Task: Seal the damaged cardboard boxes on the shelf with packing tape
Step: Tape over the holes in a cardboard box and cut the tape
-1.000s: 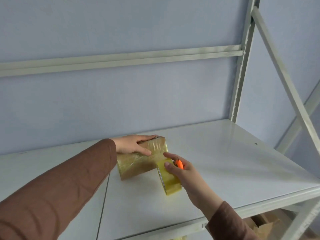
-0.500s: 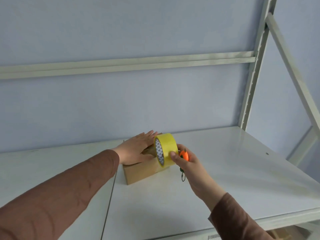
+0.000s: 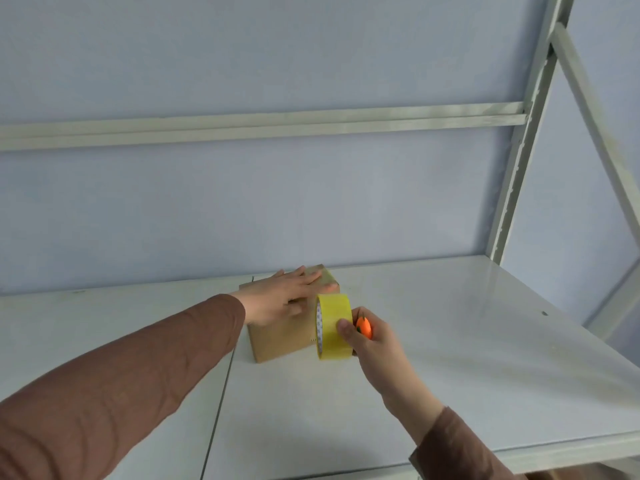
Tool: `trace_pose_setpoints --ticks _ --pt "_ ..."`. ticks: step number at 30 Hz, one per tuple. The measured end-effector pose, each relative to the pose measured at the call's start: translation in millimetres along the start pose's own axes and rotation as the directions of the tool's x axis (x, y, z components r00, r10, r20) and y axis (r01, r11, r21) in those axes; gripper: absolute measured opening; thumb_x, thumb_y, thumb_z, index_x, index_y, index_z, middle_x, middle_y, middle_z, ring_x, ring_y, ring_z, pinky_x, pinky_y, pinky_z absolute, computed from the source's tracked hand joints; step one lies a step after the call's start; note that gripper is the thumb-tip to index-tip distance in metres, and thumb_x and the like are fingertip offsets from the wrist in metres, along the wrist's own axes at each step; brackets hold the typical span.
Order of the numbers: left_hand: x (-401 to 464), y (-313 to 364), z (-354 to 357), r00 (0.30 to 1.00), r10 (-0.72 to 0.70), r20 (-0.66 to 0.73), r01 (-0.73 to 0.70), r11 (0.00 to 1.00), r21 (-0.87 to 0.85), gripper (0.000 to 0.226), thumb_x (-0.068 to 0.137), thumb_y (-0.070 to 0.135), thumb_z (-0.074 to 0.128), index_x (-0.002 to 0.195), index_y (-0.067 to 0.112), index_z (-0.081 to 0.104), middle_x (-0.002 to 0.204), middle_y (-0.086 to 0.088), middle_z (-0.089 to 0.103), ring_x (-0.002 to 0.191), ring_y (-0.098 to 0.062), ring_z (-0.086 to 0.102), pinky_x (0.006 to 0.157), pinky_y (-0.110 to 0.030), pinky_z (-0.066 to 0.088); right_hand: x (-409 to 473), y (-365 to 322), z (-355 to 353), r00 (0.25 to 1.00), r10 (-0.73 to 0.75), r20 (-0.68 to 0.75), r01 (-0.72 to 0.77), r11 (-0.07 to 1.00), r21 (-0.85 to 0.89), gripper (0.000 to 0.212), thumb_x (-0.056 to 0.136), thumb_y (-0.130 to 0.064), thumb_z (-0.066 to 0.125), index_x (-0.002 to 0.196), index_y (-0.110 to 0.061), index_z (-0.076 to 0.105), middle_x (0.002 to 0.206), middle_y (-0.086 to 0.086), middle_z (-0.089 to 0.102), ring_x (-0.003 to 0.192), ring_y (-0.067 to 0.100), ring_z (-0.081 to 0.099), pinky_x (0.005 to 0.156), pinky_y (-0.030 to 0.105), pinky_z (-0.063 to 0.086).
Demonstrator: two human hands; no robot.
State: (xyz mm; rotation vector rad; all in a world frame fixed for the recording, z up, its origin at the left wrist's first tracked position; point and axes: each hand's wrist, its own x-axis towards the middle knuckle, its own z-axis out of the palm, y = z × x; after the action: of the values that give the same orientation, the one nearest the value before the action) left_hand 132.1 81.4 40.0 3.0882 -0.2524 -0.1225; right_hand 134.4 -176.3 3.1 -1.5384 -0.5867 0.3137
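A small brown cardboard box (image 3: 280, 337) is sitting on the white metal shelf (image 3: 450, 341), toward the back of the board and a little left of its middle, just to the right of the seam that is running between two shelf panels. The person's left hand (image 3: 282, 299) is lying flat across the top of the box, fingers straight and spread, pressing down on it; this grip is released, with nothing curled round the cardboard. A glossy strip of tape is showing on the far right end of the box top, just beyond the fingertips. The right hand (image 3: 372, 344) is holding a roll of yellow packing tape (image 3: 333, 326) upright on its edge against the right end of the box, the thumb lying over the outer band of the roll and the other fingers wrapping behind it, so this grip is clenched round the roll. The white printed core of the roll is facing left toward the box. A small orange object (image 3: 364, 328) is also being held in the same right hand, tucked between the fingers just behind the roll; what it is cannot be told. Both arms are wearing brown sleeves (image 3: 121, 393). Behind the shelf a pale blue wall (image 3: 277, 202) is standing, crossed by a horizontal rail (image 3: 263, 126) of the rack, and an upright post (image 3: 519, 161) is rising at the right rear corner.
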Motion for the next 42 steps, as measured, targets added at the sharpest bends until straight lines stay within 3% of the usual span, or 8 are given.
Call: trace_pose_setpoints --ticks 10,15,17,20,25,29,36,42 --pt "-16.3 4.4 17.7 0.969 -0.088 -0.229 0.146 0.958 0.247 0.074 0.110 0.038 0.036 0.154 0.054 -0.022 0.172 0.011 -0.005 0.159 -0.014 -0.006 0.129 -0.044 -0.001 -29.7 23.7 16.3 0.977 0.199 0.076 -0.196 0.980 -0.036 0.025 0.099 -0.024 0.065 0.081 -0.015 0.049 0.078 0.007 0.044 0.074 0.021 0.039 0.071 0.035 0.031" --pt "-46.5 52.7 58.2 0.548 -0.321 -0.772 0.165 0.947 -0.277 0.069 0.084 0.002 0.066 0.148 0.023 0.048 0.145 -0.001 0.048 0.135 -0.025 0.043 0.114 -0.036 0.036 -29.7 27.1 13.6 0.969 0.222 0.110 -0.223 0.975 -0.009 0.018 0.099 -0.022 0.066 0.096 -0.006 0.059 0.083 0.007 0.052 0.077 0.021 0.049 0.074 0.035 0.036" --pt "-46.2 77.6 76.1 0.462 -0.634 -0.621 0.026 0.709 -0.705 0.031 0.091 0.008 0.066 0.117 0.023 0.060 0.112 0.002 0.058 0.107 -0.024 0.056 0.089 -0.030 0.044 -28.6 27.8 11.7 0.970 0.212 0.117 -0.206 0.977 -0.057 0.017 0.099 -0.025 0.066 0.096 -0.009 0.060 0.080 0.003 0.053 0.075 0.020 0.048 0.073 0.035 0.039" --pt "-33.5 94.6 76.6 0.641 -0.766 0.039 0.146 0.073 -0.987 0.034 0.102 0.052 0.053 0.112 0.020 0.061 0.109 0.000 0.062 0.099 -0.026 0.062 0.080 -0.033 0.045 -23.5 25.0 5.3 0.993 0.120 0.018 -0.117 0.984 -0.136 0.012 0.099 -0.031 0.066 0.096 -0.019 0.062 0.077 -0.004 0.063 0.074 0.017 0.059 0.074 0.041 0.052" --pt "-21.8 81.8 67.5 0.732 -0.616 0.291 0.245 -0.160 -0.956 0.026 0.099 0.047 0.060 0.106 0.023 0.067 0.108 0.000 0.067 0.085 -0.023 0.066 0.078 -0.034 0.051 27.1 7.0 -21.0 0.994 0.009 -0.109 -0.050 0.927 -0.371 0.032 0.089 -0.022 0.071 0.105 -0.020 0.043 0.084 0.000 0.053 0.067 0.017 0.050 0.061 0.033 0.043" --pt "-21.4 86.2 64.7 0.750 -0.551 0.365 0.288 -0.225 -0.931 0.015 0.097 0.033 0.065 0.096 0.018 0.069 0.081 0.000 0.071 0.065 -0.017 0.068 0.061 -0.026 0.053 67.1 -7.9 -31.2 0.987 0.140 0.085 -0.083 0.874 -0.479 0.021 0.091 -0.021 0.060 0.099 -0.019 0.040 0.087 0.001 0.052 0.071 0.020 0.046 0.063 0.032 0.038" --pt "-23.1 92.5 61.4 0.767 -0.561 0.313 0.247 -0.192 -0.950 0.029 0.095 0.034 0.067 0.113 0.014 0.079 0.095 -0.004 0.073 0.075 -0.019 0.068 0.071 -0.030 0.052 82.0 -19.5 -37.2 0.940 -0.143 0.309 0.333 0.577 -0.746 0.006 0.098 -0.029 0.063 0.103 -0.026 0.066 0.084 -0.013 0.062 0.079 0.011 0.051 0.074 0.026 0.037" --pt "-24.1 91.9 59.7 0.777 -0.553 0.301 0.232 -0.193 -0.953 0.030 0.100 0.034 0.061 0.116 0.015 0.078 0.102 -0.005 0.072 0.077 -0.018 0.067 0.069 -0.029 0.052 83.0 -10.9 -30.3 0.867 -0.275 0.415 0.497 0.423 -0.757 0.015 0.108 -0.033 0.045 0.110 -0.018 0.045 0.078 -0.005 0.060 0.074 0.024 0.050 0.080 0.032 0.026"
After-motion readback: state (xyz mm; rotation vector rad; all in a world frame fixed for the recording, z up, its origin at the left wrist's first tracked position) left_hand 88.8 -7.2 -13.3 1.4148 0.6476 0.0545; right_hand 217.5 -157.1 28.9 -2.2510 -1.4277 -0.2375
